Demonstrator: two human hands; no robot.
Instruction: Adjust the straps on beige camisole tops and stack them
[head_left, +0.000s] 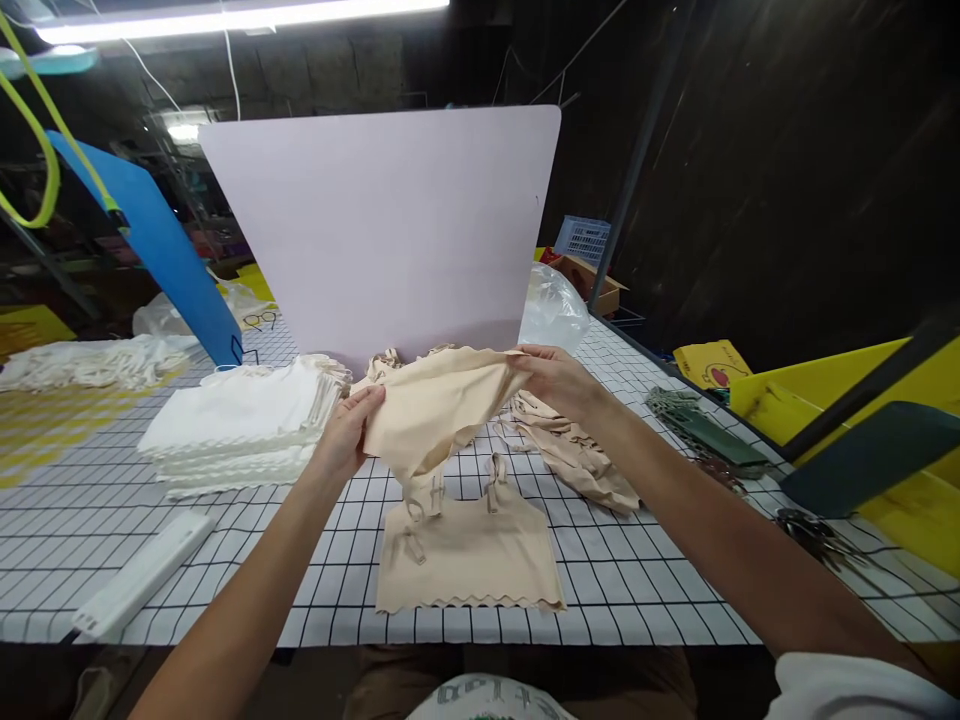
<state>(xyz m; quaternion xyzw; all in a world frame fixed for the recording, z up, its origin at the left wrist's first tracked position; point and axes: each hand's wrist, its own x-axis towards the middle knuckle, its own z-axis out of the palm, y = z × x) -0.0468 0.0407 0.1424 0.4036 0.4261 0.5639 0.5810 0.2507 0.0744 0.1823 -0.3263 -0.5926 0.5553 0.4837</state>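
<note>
My left hand (pixel 349 432) and my right hand (pixel 559 382) hold up a beige seamless bra top (pixel 439 405) by its two ends, above the table. Its straps hang down toward a second beige bra top (pixel 469 555) that lies flat on the white grid-patterned table (pixel 637 590), scalloped hem toward me. More beige tops (pixel 581 455) lie in a loose heap just right of the held one, under my right forearm.
A stack of folded white garments (pixel 240 420) sits left of my left hand. A white flat bar (pixel 139 575) lies at front left. A pale upright board (pixel 390 225) stands behind, a clear plastic bag (pixel 551 305) beside it. Yellow bins (pixel 840 400) and metal clips (pixel 817 535) are at right.
</note>
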